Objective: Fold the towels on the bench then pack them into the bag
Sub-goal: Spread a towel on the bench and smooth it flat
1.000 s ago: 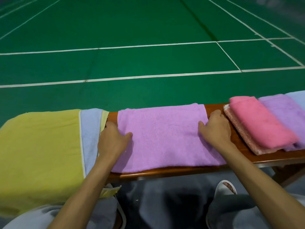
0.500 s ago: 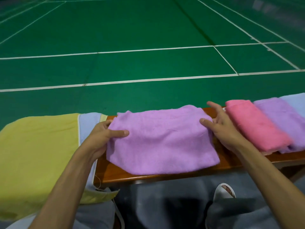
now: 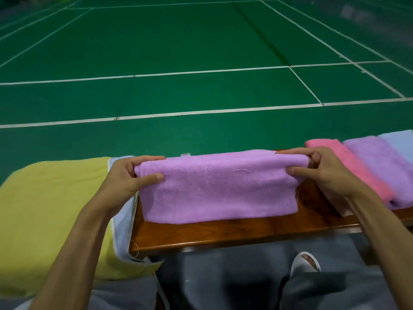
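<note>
The person's legs in grey trousers [image 3: 223,285] are nearest, and 1 white slipper [image 3: 305,262] peeks out on the right. Just past the knees, a brown wooden bench [image 3: 223,236] runs from left to right. A big yellow cloth [image 3: 44,209] lies on the left end of the bench and hangs over the near edge. A thin light blue cloth [image 3: 123,227] lies along its right side, touching it.

The light purple towel [image 3: 219,189] is in the middle of the bench. Its near edge rests on the wood and its far edge is lifted up. The left hand [image 3: 125,177] pinches the top left corner, with the thumb in front and the fingers behind. The right hand [image 3: 324,171] pinches the top right corner the same way. The towel is stretched flat between the 2 hands. A tiny white tag [image 3: 185,155] sticks up from the far edge.

On the right end of the bench, 3 folded towels lie side by side, touching. The pink towel [image 3: 357,173] is closest to the right hand. Next is a purple folded towel [image 3: 384,168], and then a pale blue towel [image 3: 400,139] at the edge of the picture.

Far behind is a green court floor [image 3: 178,52] with white lines [image 3: 201,111].
</note>
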### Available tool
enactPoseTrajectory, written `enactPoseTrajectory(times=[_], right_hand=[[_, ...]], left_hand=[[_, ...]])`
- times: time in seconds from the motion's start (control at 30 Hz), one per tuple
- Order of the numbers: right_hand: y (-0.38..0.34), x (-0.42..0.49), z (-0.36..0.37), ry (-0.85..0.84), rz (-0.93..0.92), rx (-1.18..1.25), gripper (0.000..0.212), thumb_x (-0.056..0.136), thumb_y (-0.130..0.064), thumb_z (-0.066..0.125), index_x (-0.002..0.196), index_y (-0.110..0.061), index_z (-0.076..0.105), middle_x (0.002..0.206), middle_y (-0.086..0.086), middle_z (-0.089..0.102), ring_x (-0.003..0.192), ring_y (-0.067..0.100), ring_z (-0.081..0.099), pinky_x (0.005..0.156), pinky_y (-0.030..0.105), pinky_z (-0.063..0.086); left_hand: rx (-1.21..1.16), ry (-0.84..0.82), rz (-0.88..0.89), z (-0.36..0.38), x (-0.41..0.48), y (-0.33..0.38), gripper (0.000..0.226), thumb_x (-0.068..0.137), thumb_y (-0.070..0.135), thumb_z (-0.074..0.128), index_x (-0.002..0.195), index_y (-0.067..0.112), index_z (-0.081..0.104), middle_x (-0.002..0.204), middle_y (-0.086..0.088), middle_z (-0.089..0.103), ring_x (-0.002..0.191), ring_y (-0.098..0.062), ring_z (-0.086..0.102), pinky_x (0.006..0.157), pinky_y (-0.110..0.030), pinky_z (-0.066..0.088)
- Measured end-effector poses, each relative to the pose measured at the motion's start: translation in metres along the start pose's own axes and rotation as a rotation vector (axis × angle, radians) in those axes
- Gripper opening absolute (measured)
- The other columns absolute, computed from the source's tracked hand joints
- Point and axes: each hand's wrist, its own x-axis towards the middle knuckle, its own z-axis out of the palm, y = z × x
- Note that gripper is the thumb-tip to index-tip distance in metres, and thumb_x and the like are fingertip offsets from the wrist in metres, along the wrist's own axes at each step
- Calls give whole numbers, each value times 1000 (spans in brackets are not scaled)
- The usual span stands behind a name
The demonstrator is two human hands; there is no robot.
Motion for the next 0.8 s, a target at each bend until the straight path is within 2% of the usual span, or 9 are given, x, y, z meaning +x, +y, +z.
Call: enactPoseTrajectory(times=[0.07,0.13,0.23,0.37,0.47,0.57,0.67,0.73,0.8], right_hand=[[-8,-2,-1,-11,-47,-43,40,87,8,70,120,-14,74,116,2,77,111,19,71,93,28,58],[-14,-2,-4,-8,-80,-112,40,87,10,70,115,-17,75,110,-1,78,100,12,73,84,20,57],[-23,1,-10,1,-103,-219,41,84,11,74,109,-21,77,103,-2,80,92,11,74,82,23,59],[-36,4,-13,60,-59,-514,36,78,6,80,92,-27,80,80,-14,78,71,0,70,66,19,57],[-48,8,-11,134,-52,-742,23,72,-3,83,80,-24,81,67,-7,75,71,15,73,65,37,60],[-57,16,-11,288,-74,-852,14,72,-10,87,80,-21,83,67,2,75,70,24,71,70,37,57],[-54,23,-10,445,-229,-799,10,77,-12,82,87,-15,83,75,8,77,71,22,70,73,29,54],[-48,22,-6,543,-422,-758,11,79,-6,77,88,-10,81,81,10,76,73,17,66,73,23,49],[-42,18,-4,601,-566,-749,11,79,-2,73,88,-6,76,89,13,72,81,21,63,77,28,49]], left_hand=[[85,30,29,-1,-3,6,50,69,21,85,118,19,76,107,3,79,99,-16,75,76,-24,62],[171,37,53,-2,-6,13,47,72,24,84,118,20,76,103,6,80,96,-13,75,78,-26,63],[275,52,68,-5,-10,24,29,83,23,80,112,23,78,97,9,80,93,-12,76,81,-31,64],[556,121,136,-4,-14,42,15,86,19,82,97,29,79,76,13,77,74,-8,74,67,-35,63],[736,247,215,2,-11,51,11,78,20,88,87,23,83,69,8,74,67,-13,70,63,-34,58],[778,407,285,7,-5,50,10,75,19,89,82,23,82,67,1,73,65,-21,69,64,-40,59],[755,601,339,9,0,44,13,74,30,84,86,24,81,76,-2,72,75,-29,66,65,-41,53],[751,659,472,7,0,40,17,76,31,80,88,18,81,83,-5,63,84,-20,56,68,-35,42],[775,680,616,1,-4,39,13,79,21,80,87,11,79,88,-11,52,88,-9,40,71,-31,31]])
